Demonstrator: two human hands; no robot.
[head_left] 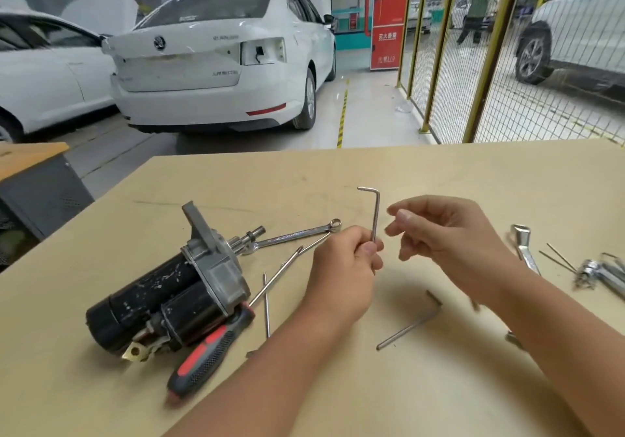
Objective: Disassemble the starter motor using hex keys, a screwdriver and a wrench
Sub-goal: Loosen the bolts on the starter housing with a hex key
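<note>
Bright, even overhead light fills the workshop, and ceiling strips glare on the white car (216, 58). Soft shadows lie on the table (439, 173) under both forearms. Wide-angle bending curves the edges, and the tools (598, 271) at right are blurred.

On the table (439, 179), the left hand (341, 267) pinches a hex key (374, 215) upright; the right hand (449, 233) hovers at its 3 o'clock, fingers loose. The starter motor (169, 291) lies at 8 o'clock, touching the screwdriver (211, 348); the wrench (297, 233) lies at 9 o'clock.
</note>
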